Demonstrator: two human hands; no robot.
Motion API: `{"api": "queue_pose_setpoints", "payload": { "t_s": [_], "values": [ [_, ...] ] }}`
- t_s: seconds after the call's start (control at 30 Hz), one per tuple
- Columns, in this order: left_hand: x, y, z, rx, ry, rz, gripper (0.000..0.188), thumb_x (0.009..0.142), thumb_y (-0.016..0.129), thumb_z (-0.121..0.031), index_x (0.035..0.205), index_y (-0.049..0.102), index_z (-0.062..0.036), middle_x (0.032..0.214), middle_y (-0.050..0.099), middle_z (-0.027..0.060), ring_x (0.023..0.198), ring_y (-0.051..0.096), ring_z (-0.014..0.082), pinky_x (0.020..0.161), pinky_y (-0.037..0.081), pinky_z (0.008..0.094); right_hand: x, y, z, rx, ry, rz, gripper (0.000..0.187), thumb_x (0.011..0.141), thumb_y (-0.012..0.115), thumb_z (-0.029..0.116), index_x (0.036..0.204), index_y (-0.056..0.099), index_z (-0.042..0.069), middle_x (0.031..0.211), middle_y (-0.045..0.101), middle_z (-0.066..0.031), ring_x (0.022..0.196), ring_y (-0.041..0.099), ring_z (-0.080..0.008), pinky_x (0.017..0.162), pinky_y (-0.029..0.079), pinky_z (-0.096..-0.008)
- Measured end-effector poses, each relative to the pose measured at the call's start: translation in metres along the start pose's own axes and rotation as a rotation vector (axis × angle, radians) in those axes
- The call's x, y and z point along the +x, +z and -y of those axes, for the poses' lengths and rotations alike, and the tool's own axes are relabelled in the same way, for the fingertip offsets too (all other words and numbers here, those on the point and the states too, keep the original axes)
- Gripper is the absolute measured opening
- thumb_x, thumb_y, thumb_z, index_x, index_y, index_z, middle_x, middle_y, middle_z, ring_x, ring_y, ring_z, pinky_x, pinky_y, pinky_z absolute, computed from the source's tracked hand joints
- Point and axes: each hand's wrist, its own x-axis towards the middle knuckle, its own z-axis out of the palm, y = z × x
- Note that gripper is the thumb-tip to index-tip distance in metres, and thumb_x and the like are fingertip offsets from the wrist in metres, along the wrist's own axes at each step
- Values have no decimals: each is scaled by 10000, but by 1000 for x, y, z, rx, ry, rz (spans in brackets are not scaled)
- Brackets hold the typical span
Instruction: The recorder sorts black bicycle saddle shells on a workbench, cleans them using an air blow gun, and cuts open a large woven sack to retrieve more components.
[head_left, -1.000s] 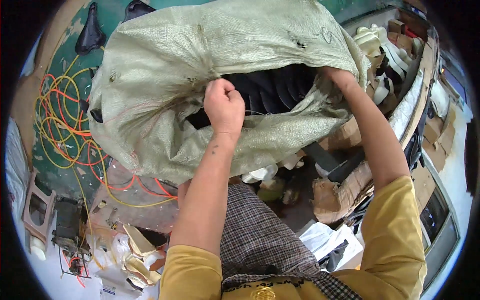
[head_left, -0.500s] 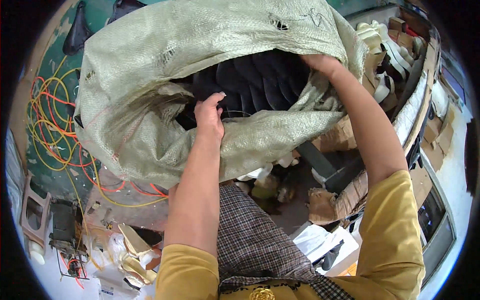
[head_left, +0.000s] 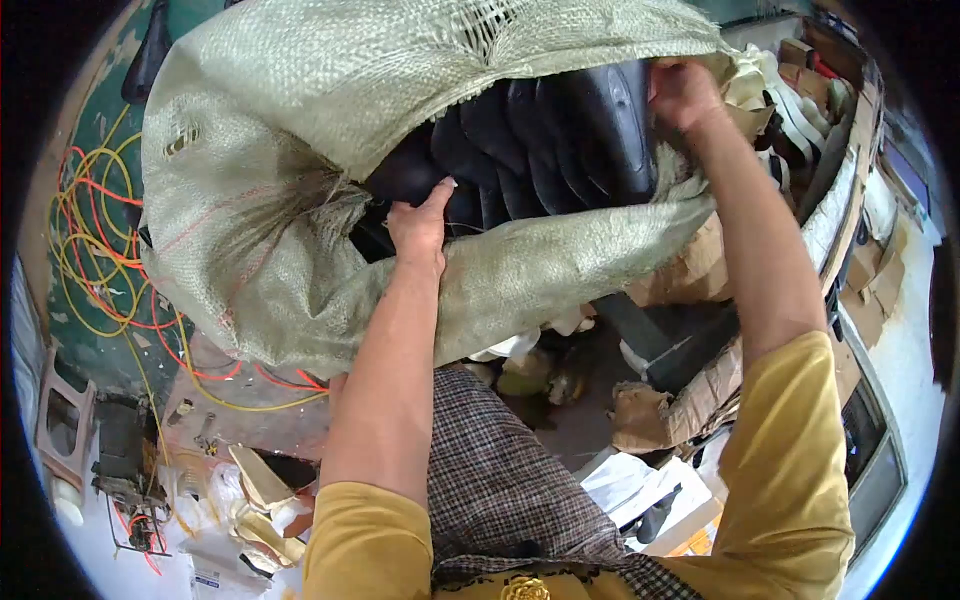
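Observation:
A large pale green woven sack lies sideways across the upper middle, its mouth facing me. Inside stands a row of black curved pieces, shaped like bicycle saddles and packed side by side. The rightmost black piece shows its smooth face. My left hand is closed over the lower rim of the sack's mouth, thumb up beside the black pieces. My right hand is at the right end of the mouth with curled fingers, close against the rightmost piece; what its fingertips hold is hidden.
Orange and yellow hoses lie coiled on the green floor at left. A bin of pale shaped parts and cardboard stands at right. Torn cardboard and white papers lie below the sack. A small machine stands at lower left.
My right hand has moved right and slightly up, and the sack's mouth is wider at that end. The rightmost black piece has come into view. My left hand stays at the lower rim.

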Motion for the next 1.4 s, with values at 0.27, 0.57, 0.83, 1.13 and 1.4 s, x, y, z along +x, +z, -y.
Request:
{"api": "queue_pose_setpoints", "payload": {
  "t_s": [0.27,0.57,0.83,1.13,1.4],
  "values": [
    [-1,3,1,-78,-29,-77,538,629,768,-167,1092,530,-31,1084,562,64,961,519,182,839,397,339,-10,35,-84,-1482,-183,-396,497,854,322,353,1014,580,-40,1080,555,-231,1000,521,-344,878,371,-409],
    [-3,5,-1,110,130,-118,765,627,761,-138,1280,372,-55,1214,495,66,1110,461,217,948,334,320,-17,43,-88,-1762,-326,-281,676,906,140,496,1144,548,13,1149,506,-278,1121,446,-411,972,330,-401],
    [6,11,1,87,64,-152,597,604,761,-108,1130,504,6,1150,531,88,1035,493,218,895,371,340,-25,64,-108,-1616,-627,-171,668,898,186,500,1081,567,-18,1089,540,-268,1073,467,-413,961,329,-415],
    [-17,0,-1,-236,-41,-259,362,623,708,-25,952,567,30,932,598,69,781,555,171,707,441,302,-36,74,-124,-1571,-262,-67,866,805,215,700,1259,442,-2,1294,417,-230,1243,347,-348,1036,242,-352],
    [-45,-64,67,-476,-238,-127,421,720,645,-58,1123,528,-83,1114,543,18,986,501,170,847,398,320,-47,87,-190,-1276,14,68,867,785,365,692,1273,423,-22,1292,436,-201,1202,407,-280,1024,256,-330]
  ]
}}
